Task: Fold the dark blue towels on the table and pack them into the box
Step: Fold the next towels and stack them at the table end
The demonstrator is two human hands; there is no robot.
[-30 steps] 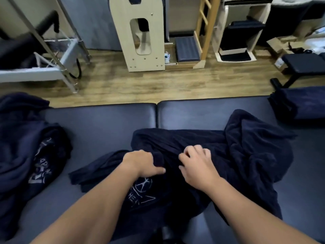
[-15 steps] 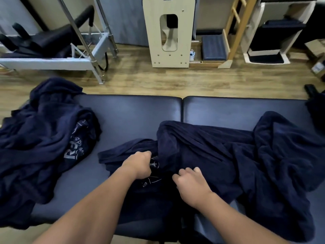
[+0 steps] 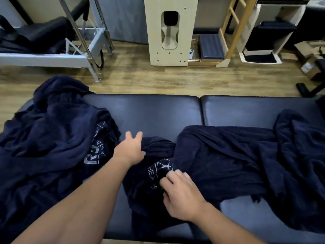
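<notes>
Towel first: crumpled dark blue terry towel with a white star logo (image 3: 219, 161) lies bunched across the near-middle and right of the black padded vinyl table (image 3: 149, 111), one corner draping over the near edge. Right hand (image 3: 182, 196) sits on it just below the logo, fingers curled into the cloth, pinching a fold. Left hand (image 3: 129, 150) is off the fabric, fingers spread and straight, holding nothing, hovering above the towel's left end, between it and the neighbouring pile.

That pile: heap of more dark blue towels with white lettering (image 3: 49, 148), left end of the table, spilling over the edge, unfolded. It looks to be just touching the working towel under the left hand; can't tell for sure.

No box in view. Behind the table: wooden floor, grey metal-framed exercise bench (image 3: 52, 57), pale wooden cabinet with an oval cutout (image 3: 170, 30).

Judged step: spreading the towel flat before the first fold, early in the task. To do it well: keep the right pinch as an anchor, get the left hand onto a true corner or hem rather than a mid-cloth bunch, pull the two apart along one edge so wrinkles drop out. Use the bare table stretch behind. Keep clear of the left heap so it doesn't drag along.
</notes>
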